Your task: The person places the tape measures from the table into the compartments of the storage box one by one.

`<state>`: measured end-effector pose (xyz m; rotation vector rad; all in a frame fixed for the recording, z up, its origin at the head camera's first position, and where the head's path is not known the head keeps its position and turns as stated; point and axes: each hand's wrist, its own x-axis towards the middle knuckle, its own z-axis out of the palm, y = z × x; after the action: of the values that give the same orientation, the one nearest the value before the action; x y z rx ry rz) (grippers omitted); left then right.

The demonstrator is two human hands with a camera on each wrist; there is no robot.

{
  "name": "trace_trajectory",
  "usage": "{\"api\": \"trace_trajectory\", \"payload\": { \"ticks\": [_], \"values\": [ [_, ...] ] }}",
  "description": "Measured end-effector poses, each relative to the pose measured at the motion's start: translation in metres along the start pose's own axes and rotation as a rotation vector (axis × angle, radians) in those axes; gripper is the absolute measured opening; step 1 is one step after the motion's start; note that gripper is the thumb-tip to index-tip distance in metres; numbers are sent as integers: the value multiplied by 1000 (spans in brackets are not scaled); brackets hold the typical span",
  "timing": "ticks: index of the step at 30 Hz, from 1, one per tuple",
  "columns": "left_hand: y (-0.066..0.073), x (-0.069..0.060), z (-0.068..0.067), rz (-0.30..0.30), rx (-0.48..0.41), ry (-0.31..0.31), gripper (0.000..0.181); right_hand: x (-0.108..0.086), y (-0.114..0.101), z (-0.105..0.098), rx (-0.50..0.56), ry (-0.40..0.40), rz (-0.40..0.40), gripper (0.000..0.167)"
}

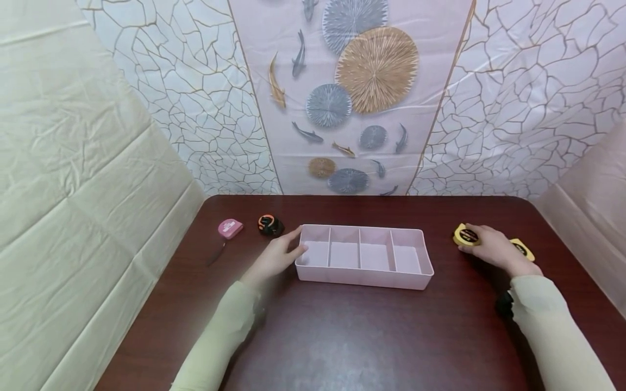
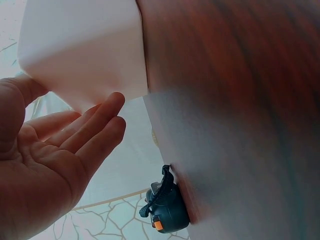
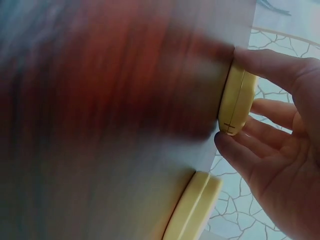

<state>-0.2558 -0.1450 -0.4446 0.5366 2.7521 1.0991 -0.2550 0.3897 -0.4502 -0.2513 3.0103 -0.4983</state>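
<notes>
Broad bench (image 1: 337, 336) is spreading in front of the tray (image 1: 364, 277) and between its right end and the right hand (image 1: 493, 247). The pink tray is showing four compartments; the left hand (image 1: 275, 256) is gripping its left end, thumb over the rim. Right of the tray, a loose yellow tape measure (image 1: 524, 250) is lying beside the right hand, whose fingers are pinching a second yellow tape measure (image 1: 463, 235). Left of the tray, one black-and-orange tape measure (image 1: 271, 225) and, farther out, one pink tape measure (image 1: 229, 228) are resting. Behind the tray, the bench's far edge is running.
</notes>
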Motion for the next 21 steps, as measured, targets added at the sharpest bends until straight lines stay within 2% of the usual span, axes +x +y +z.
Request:
{"api": "trace_trajectory", "payload": {
  "ticks": [9,21],
  "values": [
    [1,0,0,0,-4,0,66,3,-8,-1,16,-30,5,79],
    [-1,0,0,17,4,4,65,5,-4,0,26,-43,-7,81]
  ]
}}
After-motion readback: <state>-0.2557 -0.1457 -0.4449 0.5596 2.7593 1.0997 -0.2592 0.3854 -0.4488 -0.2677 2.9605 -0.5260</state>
